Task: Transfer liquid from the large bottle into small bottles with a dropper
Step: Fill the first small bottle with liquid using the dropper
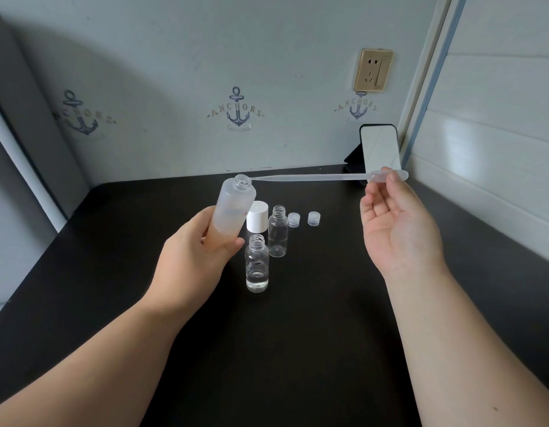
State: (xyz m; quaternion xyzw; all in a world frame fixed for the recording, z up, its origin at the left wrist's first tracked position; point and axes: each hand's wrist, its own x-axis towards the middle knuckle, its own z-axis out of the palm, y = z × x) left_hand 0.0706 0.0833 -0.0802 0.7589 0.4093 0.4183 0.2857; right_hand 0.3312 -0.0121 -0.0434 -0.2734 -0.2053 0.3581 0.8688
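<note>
Between the two raised hands spans a long, clear plastic dropper (313, 177), held almost level, its fine tip just at the rim of the large bottle (234, 208). That bottle is a frosted, round-sided cylinder with a threaded open neck, tilted toward the right hand; liquid seems to sit in its lower half. The left hand (193, 257) wraps its fingers and thumb round the bottle's base. The right hand (396, 223), palm up, pinches the dropper's soft bulb between thumb and forefinger.

To draw liquid well, I judge the bulb should be squeezed before the tip goes under, the stem fed straight down the narrow neck, and the bottle kept tilted only enough to bring liquid within reach without spilling. A slow release should fill the stem cleanly.

Below the left hand, on the matte black table (297, 349), stand two small clear bottles with threaded necks: the nearer bottle (256, 266) holds a shallow layer of liquid, the farther bottle (278, 231) looks empty. Just behind them, beside the left thumb, sits a smooth white cap (257, 215). Toward the right hand lie two small translucent ribbed caps (304, 219), well apart from either palm.
</note>
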